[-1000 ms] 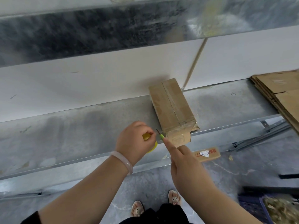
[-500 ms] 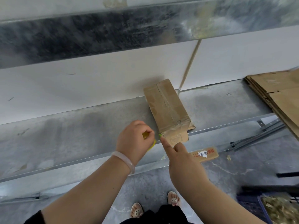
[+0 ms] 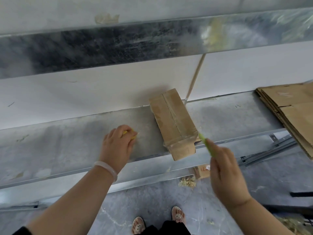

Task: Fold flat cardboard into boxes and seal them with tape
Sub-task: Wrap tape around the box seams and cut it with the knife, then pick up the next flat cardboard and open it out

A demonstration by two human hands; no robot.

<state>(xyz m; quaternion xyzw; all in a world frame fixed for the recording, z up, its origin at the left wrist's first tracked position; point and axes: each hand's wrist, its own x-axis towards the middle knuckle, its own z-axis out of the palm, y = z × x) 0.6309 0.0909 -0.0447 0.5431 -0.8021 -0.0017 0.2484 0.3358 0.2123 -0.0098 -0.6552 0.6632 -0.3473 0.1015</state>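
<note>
Item: one box formed and taped, further flats waiting

Box [image 3: 172, 121]: folded shut, lying lengthwise across the metal tabletop [image 3: 67, 141], far end near the white wall, near end overhanging the front edge; glossy tape [image 3: 179, 131] shows along the top seam and appears to run down the near end. Left hand [image 3: 116, 145]: resting on the tabletop well left of the box, grip curled over a yellow item [image 3: 134, 137], mostly hidden, probably the tape roll. Right hand [image 3: 225, 173]: just right of the box's near corner, grip pinching a slim green tool [image 3: 205, 143], blurred, judged a cutter. Flat cardboard stack [image 3: 291, 116]: right end of the tabletop, unfolded. Judgement: the visible seam of this box looks done, its underside cannot be seen; the stack remains to be folded and sealed
</note>
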